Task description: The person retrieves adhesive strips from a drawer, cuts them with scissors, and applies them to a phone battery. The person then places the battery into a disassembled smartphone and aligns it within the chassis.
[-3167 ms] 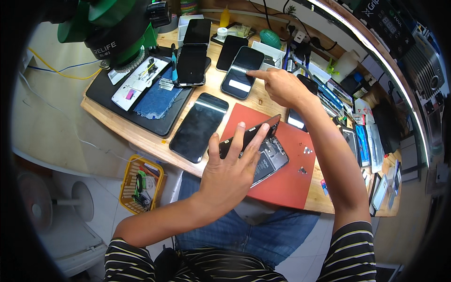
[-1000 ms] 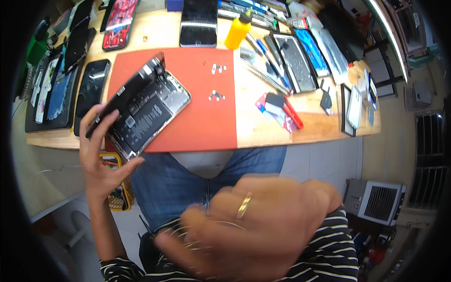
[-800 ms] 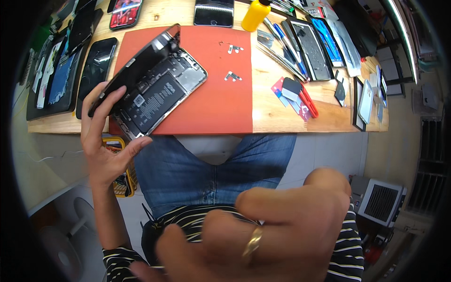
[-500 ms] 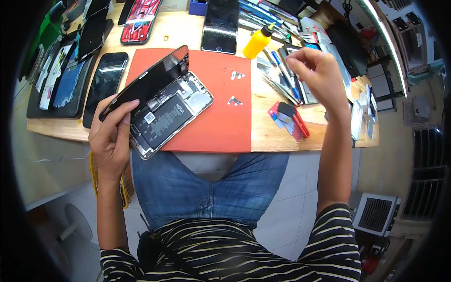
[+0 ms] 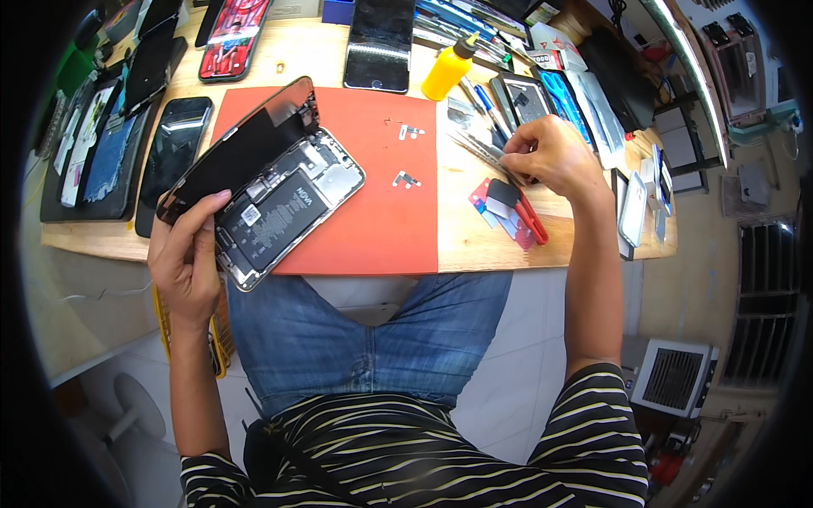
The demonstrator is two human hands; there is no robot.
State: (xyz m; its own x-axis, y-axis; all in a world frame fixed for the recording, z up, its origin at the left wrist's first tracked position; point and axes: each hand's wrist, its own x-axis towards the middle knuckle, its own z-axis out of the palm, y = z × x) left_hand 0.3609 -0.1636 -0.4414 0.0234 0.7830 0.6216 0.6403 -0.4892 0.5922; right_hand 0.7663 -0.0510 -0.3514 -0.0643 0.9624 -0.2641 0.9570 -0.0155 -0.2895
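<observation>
An opened smartphone is held at its lower left by my left hand. Its black screen panel is tilted up along the left side, with my fingers and thumb around the lower end. The battery and metal inner parts show in the frame. At the right, my right hand is closed in a pinch over slim silver tweezers lying beside pens; the fingertips partly cover them. Small metal brackets lie on the orange-red mat.
A yellow bottle stands beyond the mat's right corner. Red-handled pliers and a card lie near the right front. Other phones line the back, with one dark phone at the left. Pens and tools fill the back right.
My right hand has come down and slightly left onto the tweezers. The screen panel is tilted further open from the phone. The whole view has shifted a little.
</observation>
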